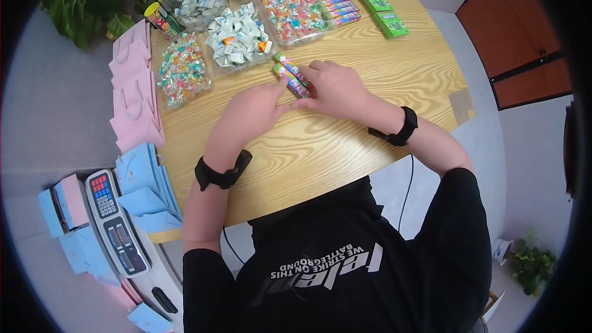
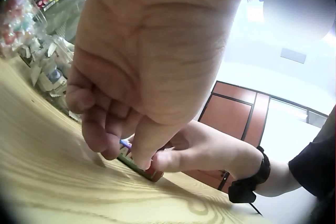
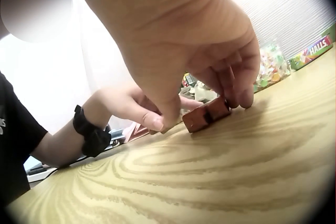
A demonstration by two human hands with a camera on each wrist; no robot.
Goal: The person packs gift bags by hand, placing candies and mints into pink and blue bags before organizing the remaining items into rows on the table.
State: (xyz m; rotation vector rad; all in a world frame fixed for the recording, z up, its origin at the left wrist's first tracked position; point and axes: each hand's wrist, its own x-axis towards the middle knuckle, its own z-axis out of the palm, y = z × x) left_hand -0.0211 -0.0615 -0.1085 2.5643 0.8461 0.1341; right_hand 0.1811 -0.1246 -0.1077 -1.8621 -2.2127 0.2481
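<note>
Two colourful Halls candy sticks [image 1: 285, 61] lie side by side on the wooden table, between both hands. My left hand [image 1: 250, 114] pinches the stick on the left, its index finger along the wrapper; in the left wrist view its curled fingers and thumb [image 2: 144, 148] lie on either side of the sticks. From the other side my right hand [image 1: 338, 89] grips the pair, thumb at the near end and fingertips down by the table. The red stick ends [image 3: 197, 120] show under it in the right wrist view. Both thumbs come close together at the near end.
Clear trays of wrapped candies [image 1: 295, 15] and white-wrapped pieces [image 1: 237, 37] stand behind the hands. More candy sticks [image 1: 336, 5] and green boxes [image 1: 390, 24] lie at the back right. Pink bags [image 1: 132, 86], blue bags [image 1: 139, 172] and a scale [image 1: 117, 228] line the left side.
</note>
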